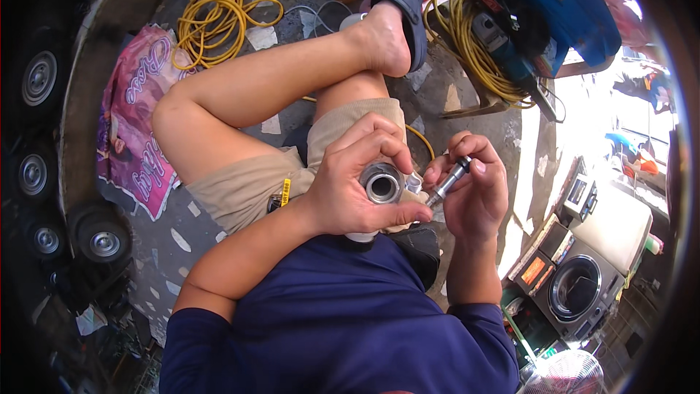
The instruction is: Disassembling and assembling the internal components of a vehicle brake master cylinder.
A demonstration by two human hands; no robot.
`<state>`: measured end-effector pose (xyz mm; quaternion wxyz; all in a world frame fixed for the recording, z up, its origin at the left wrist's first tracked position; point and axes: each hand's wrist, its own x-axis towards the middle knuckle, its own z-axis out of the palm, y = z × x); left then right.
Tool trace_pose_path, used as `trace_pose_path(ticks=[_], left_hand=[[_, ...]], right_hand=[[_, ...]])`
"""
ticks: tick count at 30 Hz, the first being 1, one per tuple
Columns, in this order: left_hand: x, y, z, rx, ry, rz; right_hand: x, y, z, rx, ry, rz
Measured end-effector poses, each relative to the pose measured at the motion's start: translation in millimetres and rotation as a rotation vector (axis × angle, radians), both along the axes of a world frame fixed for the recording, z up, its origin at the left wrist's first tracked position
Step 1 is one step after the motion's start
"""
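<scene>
My left hand (339,179) curls its fingers and thumb around a hollow metal cylinder (370,174), its round bore facing up. Just to the right, my right hand (481,193) pinches a slim stepped metal shaft (450,179) between thumb and fingers. The shaft tilts, with its dark end up and its lower end near my left thumb. A gap separates it from the cylinder's mouth. Something pale, perhaps a cloth (414,188), shows between the hands, mostly hidden. Both hands are above my lap, over beige shorts (237,179).
Yellow cable (215,22) lies coiled on the floor beside a pink printed sheet (138,117). At upper right, more yellow cable and an angle grinder (492,33) rest by a blue chair (558,7). Wheels (102,241) line the left; a speaker (576,288) and fan (565,376) stand lower right.
</scene>
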<state>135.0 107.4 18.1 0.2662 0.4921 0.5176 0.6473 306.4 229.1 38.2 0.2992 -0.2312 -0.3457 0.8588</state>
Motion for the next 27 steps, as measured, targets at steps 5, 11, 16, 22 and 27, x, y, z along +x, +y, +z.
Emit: trace_pose_path(ticks=[5, 11, 16, 22, 27], left_hand=[[-1.9, -0.2, 0.7, 0.025, 0.01, -0.021], [-1.1, -1.7, -1.7, 0.021, -0.003, -0.032], [-3.6, -3.2, -3.9, 0.018, -0.036, -0.057], [10.4, -1.6, -20.4, 0.094, -0.367, -0.169], [-10.7, -9.1, -47.6, -0.089, -0.39, -0.37]], right_hand=[[-2.5, 0.7, 16.4, 0.132, -0.061, 0.093], [-3.0, -3.9, 24.5, 0.417, -0.242, 0.253], [-7.6, -8.3, 23.7, 0.887, -0.288, 0.3], [-10.5, -8.9, 31.7, 1.048, -0.336, 0.36], [-13.4, -6.4, 25.0, 1.081, -0.378, 0.377]])
